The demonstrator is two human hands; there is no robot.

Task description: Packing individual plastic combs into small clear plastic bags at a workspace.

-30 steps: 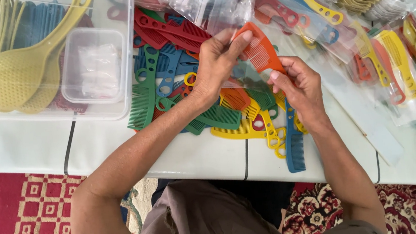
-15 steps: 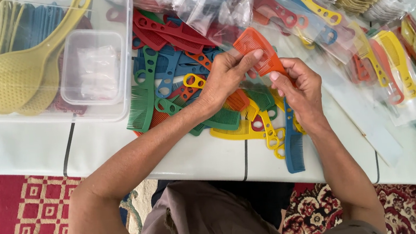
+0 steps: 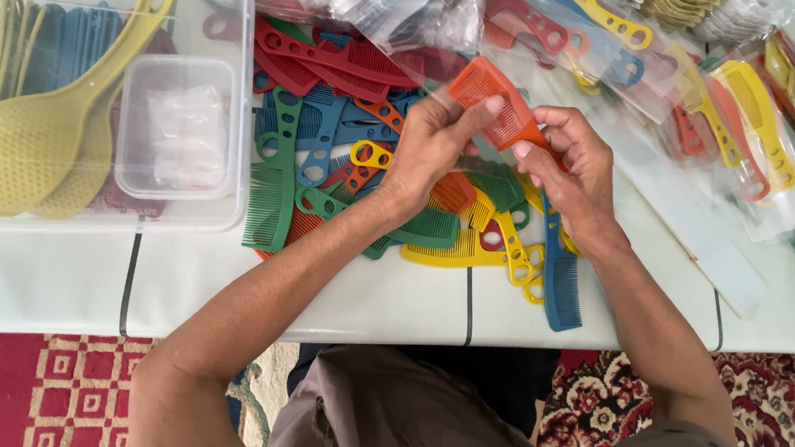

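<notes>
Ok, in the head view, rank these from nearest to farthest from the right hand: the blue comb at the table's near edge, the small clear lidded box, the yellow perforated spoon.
Measured from the right hand:
1. Blue comb, just below that hand, near the table's front edge.
2. Small clear lidded box, far to the left, inside the big clear bin.
3. Yellow perforated spoon, farther left in the same bin.

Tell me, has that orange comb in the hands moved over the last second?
Yes. The orange comb has shifted slightly left, toward the clear plastic box, held by both the left hand and right hand.
</notes>
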